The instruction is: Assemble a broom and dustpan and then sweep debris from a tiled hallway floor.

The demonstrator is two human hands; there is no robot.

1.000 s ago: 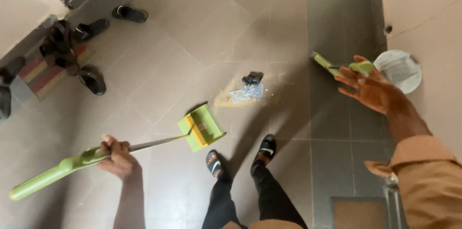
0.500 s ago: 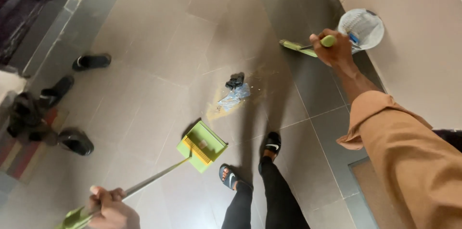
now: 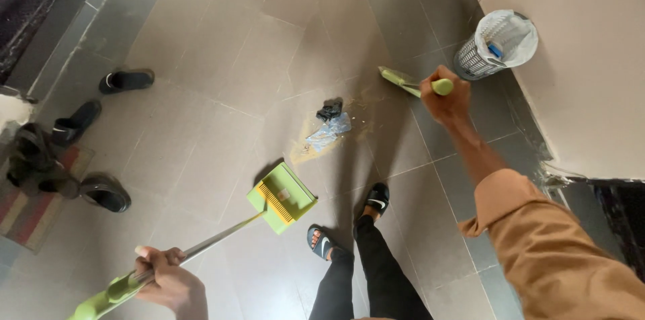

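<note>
Left hand (image 3: 168, 280) at 7 o'clock in the head view, fingers clenched round the green grip of a long-handled dustpan (image 3: 282, 197); metal shaft running up toward 1 o'clock, green pan resting on the tiled floor (image 3: 222, 44) just left of centre, open mouth turned toward the rubbish

Right hand (image 3: 447, 99) at 2 o'clock, fingers wrapped tight round the green handle top of a broom (image 3: 396, 81); broom head down on the floor at 1 o'clock from the pan, beyond the litter

Between pan and broom head, near centre: a small pile of litter (image 3: 328, 128), crumpled clear plastic, a dark scrap above it, pale dust spread underneath; apart from the pan, apart from the broom

Judged by look: both tools light plastic on thin stiff shafts, easy one-handed; best held high on the moulded grips, as now, for reach and leverage. Pan likely to skid on smooth tile unless pressed down at the lip. Plastic scrap very light, prone to flutter or slide under the lip; dust fine, apt to leave a line

At 2 o'clock against the wall, a mesh waste basket (image 3: 494, 44) with a white liner. At 9 o'clock, dark shoes (image 3: 126, 81) scattered beside a striped mat (image 3: 23, 212). At 6 o'clock, own feet in black sandals (image 3: 321, 243), dark trousers
</note>
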